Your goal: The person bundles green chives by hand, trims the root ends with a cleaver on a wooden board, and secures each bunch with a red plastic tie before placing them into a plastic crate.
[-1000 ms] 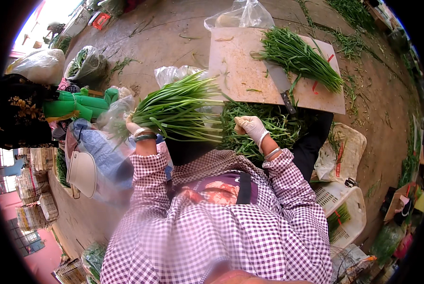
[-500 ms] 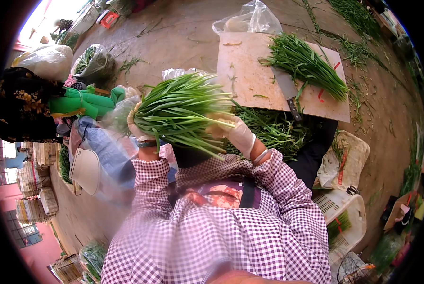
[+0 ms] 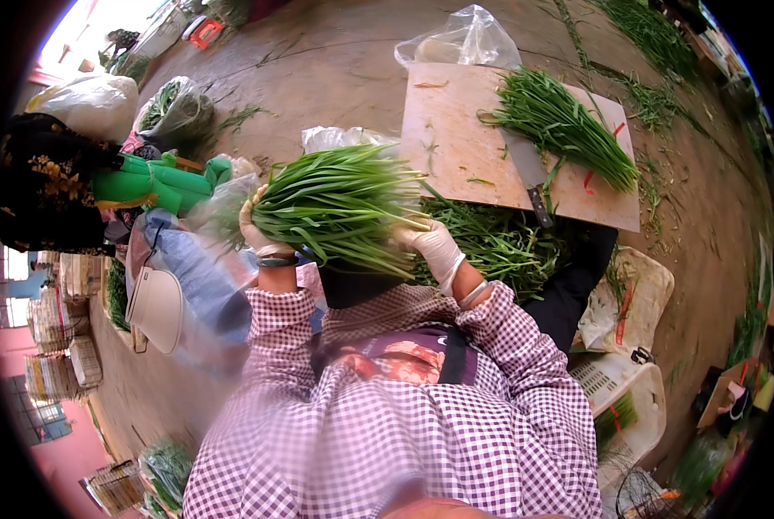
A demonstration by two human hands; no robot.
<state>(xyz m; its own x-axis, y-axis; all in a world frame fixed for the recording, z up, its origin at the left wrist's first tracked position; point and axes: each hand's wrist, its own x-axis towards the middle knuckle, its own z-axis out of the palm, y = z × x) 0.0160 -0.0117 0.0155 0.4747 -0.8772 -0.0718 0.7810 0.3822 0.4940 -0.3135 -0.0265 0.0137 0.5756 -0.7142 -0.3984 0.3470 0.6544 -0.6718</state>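
Observation:
A loose bunch of green garlic chives [image 3: 339, 208] lies crosswise between my two hands, above my lap. My left hand [image 3: 255, 229], in a pale glove, wraps the left end of the bunch. At the right end, my gloved right hand [image 3: 434, 251] has its fingers closed on the stalk ends; part of the grip is blurred. Beyond my right hand is a pinkish board [image 3: 452, 138]. On it lie a second bunch of chives [image 3: 564, 125] and a knife [image 3: 525, 164] with a dark handle. A heap of loose green leaves [image 3: 499, 251] sits below the board.
Clear plastic [image 3: 469, 39] lies behind the board. On the left are a person in dark flowered clothing [image 3: 45, 186], a green bundle [image 3: 158, 186], a blue plastic bag [image 3: 192, 268] and a white visor [image 3: 155, 307]. A white crate [image 3: 638, 381] stands at the right.
The bunch and both hands have shifted slightly. My right hand's fingers, blurred before, show more clearly at the stalk ends. The whole view has moved a little.

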